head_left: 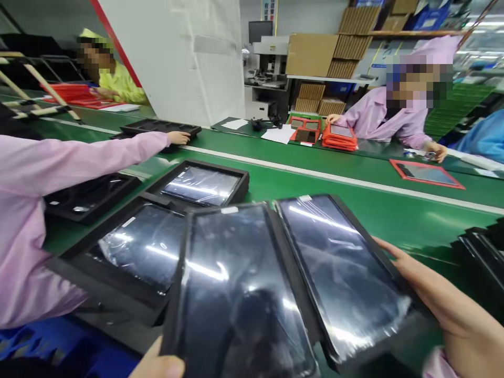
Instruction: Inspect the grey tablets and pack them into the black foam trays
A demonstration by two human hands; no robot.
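Observation:
A black foam tray [296,270] tilts in front of me above the green table, gripped at its two sides. Two dark glossy screen panels under clear film lie side by side in it, a left panel [238,278] and a right panel [338,257]. At the tray's lower left edge my left hand [163,362] is closed on the rim, with only thumb and part of the palm showing. My right hand [441,299] holds the right edge, its fingers mostly hidden beneath. Another tray [106,286] with similar panels lies just behind and left.
A co-worker's pink sleeve [86,160] reaches across from the left, the hand on a black tray [157,126]. Stacked black trays [482,262] stand at right. Across the green conveyor table [394,215], a person in pink handles red-framed panels [339,137]. A blue crate [43,341] sits lower left.

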